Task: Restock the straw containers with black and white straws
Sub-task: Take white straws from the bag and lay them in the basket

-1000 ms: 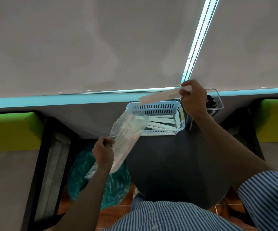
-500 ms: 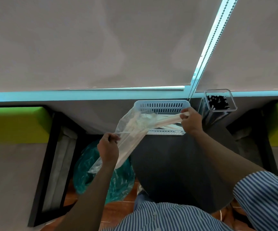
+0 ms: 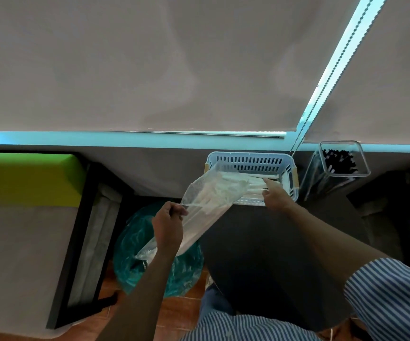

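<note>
A pale blue slotted basket [image 3: 250, 160] stands at the far edge of a dark round table [image 3: 272, 257] and holds white paper-wrapped straws [image 3: 256, 187]. My left hand [image 3: 168, 225] grips a clear plastic bag [image 3: 211, 200] of white straws, whose open mouth lies over the basket's left end. My right hand [image 3: 276, 196] is at the basket's front right, with index finger and thumb stretched out onto the straw ends. To the right of the basket stands a clear square container [image 3: 361, 166] with black straws [image 3: 338, 161] upright in it.
A teal bag-lined bin [image 3: 130, 257] sits on the floor below my left arm. A green-topped bench [image 3: 26, 175] with a black frame is at the left. A grey roller blind and its bead chain [image 3: 327, 77] hang right behind the basket.
My right hand brought a bundle of white straws down from above the basket into it and now lies low on the straws. The left hand kept its hold on the bag.
</note>
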`<state>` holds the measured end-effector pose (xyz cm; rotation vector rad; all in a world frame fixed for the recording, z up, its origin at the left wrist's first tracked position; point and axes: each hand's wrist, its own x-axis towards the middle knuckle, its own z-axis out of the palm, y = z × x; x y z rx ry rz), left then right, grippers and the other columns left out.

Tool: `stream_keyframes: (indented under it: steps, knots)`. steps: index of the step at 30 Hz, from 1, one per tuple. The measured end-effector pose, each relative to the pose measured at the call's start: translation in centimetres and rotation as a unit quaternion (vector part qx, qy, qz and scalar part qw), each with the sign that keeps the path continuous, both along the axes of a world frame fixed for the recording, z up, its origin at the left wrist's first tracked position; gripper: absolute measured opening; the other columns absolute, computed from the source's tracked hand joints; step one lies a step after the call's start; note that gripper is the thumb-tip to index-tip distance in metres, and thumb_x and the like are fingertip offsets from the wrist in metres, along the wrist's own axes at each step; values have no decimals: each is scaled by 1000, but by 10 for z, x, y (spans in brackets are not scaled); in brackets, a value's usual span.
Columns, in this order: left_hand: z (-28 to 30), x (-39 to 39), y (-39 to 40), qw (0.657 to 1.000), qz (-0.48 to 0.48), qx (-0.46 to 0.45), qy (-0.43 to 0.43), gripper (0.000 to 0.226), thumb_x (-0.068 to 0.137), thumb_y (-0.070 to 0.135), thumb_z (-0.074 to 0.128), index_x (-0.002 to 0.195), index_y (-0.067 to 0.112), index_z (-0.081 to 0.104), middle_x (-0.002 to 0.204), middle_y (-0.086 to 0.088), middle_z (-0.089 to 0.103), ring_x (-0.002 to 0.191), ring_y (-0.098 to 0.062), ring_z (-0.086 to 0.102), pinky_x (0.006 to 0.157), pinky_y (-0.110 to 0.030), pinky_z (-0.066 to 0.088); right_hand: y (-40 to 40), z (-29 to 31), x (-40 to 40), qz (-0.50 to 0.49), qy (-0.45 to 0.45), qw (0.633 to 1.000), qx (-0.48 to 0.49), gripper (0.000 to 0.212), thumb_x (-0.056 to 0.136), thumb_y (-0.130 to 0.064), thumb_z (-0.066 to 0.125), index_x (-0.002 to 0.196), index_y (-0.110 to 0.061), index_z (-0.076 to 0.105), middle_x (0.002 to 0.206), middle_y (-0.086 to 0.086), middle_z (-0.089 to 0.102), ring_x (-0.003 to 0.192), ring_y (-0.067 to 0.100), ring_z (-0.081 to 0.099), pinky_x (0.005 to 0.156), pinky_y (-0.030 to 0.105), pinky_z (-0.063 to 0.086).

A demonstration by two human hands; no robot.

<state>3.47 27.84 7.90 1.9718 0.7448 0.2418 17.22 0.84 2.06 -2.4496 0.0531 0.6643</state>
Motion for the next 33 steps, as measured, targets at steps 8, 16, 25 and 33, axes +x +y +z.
stream_keyframes:
  steps: [8, 16, 25, 33]
  knots:
    - [3, 1, -9, 999, -31, -17, -7, 34, 88, -15, 44, 69, 5, 62, 66, -2, 65, 54, 0, 51, 58, -10, 42, 3, 33, -2, -49, -154, 981, 110, 43, 102, -13, 51, 145, -12, 48, 148, 13, 46, 139, 31, 41, 115, 47, 36]
    - [20, 22, -38, 985, -36, -169, -23, 39, 98, -9, 41, 68, 11, 57, 63, 0, 55, 54, -6, 43, 52, -16, 37, 8, 87, -42, -137, 83, 891, 424, 42, 106, -48, 34, 133, -19, 48, 129, 3, 61, 117, 23, 61, 97, 50, 52]
    - [47, 45, -66, 955, -149, -248, -61, 36, 107, 11, 38, 74, 9, 53, 63, -2, 49, 58, -12, 46, 58, -28, 40, 9, 98, -68, -93, 107, 813, 565, 38, 80, -22, 67, 114, -8, 61, 107, 9, 69, 106, 29, 63, 105, 54, 45]
    - [52, 44, -80, 936, -297, -189, 0, 79, 76, 49, 82, 134, 17, 39, 130, -5, 55, 114, -22, 60, 89, -39, 58, 5, 124, -67, -130, 34, 802, 582, 38, 93, -27, 59, 124, -6, 60, 116, 12, 72, 111, 31, 67, 92, 43, 57]
